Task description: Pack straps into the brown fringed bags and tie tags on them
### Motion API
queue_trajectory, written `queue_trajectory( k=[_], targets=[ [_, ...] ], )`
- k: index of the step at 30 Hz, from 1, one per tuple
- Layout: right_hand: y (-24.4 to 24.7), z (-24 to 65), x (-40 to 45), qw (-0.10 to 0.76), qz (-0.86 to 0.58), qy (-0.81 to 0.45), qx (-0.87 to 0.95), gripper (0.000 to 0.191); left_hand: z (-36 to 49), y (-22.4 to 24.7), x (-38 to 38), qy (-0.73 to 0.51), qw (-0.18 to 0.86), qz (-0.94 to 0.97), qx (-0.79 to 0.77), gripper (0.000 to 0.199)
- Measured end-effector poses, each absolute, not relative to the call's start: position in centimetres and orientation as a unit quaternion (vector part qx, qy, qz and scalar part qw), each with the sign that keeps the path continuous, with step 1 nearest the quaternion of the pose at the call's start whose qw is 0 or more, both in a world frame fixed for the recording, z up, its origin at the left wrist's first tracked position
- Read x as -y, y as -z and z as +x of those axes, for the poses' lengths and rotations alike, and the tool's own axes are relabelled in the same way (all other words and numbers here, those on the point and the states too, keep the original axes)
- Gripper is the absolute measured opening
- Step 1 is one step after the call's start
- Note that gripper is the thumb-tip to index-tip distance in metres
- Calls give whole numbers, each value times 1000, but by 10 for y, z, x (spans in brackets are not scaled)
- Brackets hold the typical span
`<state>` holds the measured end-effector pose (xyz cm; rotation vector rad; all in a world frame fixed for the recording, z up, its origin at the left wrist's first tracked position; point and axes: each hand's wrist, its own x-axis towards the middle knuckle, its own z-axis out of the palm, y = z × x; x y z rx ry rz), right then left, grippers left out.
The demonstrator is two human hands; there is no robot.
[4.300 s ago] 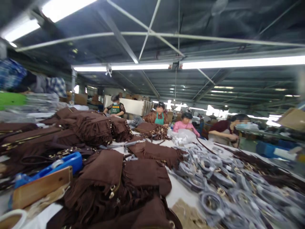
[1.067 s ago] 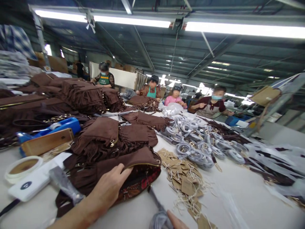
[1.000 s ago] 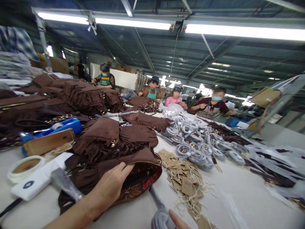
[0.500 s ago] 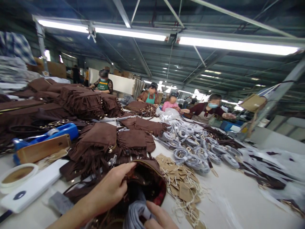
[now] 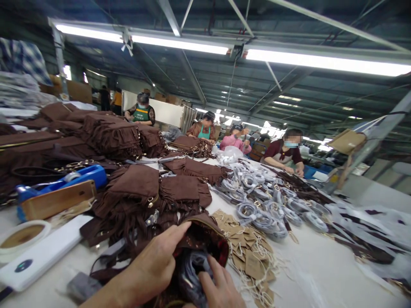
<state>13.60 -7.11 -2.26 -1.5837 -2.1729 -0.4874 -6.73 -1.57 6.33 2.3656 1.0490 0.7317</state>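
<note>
A brown bag (image 5: 221, 236) with a zipped mouth and patterned lining gapes at the bottom middle. My left hand (image 5: 157, 261) is closed on its upper left rim, thumb along the edge. In the bag's mouth sits a coiled strap (image 5: 192, 276) in greyish plastic wrap. My right hand (image 5: 221, 284) has its fingers bent around the coil's right side; its fingertips are partly hidden there. To the right of the bag lies a heap of brown paper tags (image 5: 247, 252) with white strings.
Fringed brown bags (image 5: 135, 184) are piled to the left and behind. Wrapped strap coils (image 5: 250, 209) cover the table's middle. At left are a blue tape dispenser (image 5: 80, 177), a phone (image 5: 59, 200), a tape roll (image 5: 24, 239) and a white device (image 5: 45, 250). Several co-workers sit across the table.
My right hand has pushed the coiled strap upward, deeper into the bag's mouth. My left hand still grips the rim. A co-worker at right has drawn their spread arms together.
</note>
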Motion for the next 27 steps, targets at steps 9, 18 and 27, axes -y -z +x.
queue_trajectory(
  k=[9,18,27],
  targets=[
    [29,91,38,229,-421,-57,876,72,-74,-61,21,-249,300,861,-327,86],
    [10,88,28,205,-536,-136,808,32,-102,-62,32,-317,463,724,-401,47],
    [3,117,87,187,-370,-56,908,21,-164,-36,92,-238,297,802,-461,36]
  ],
)
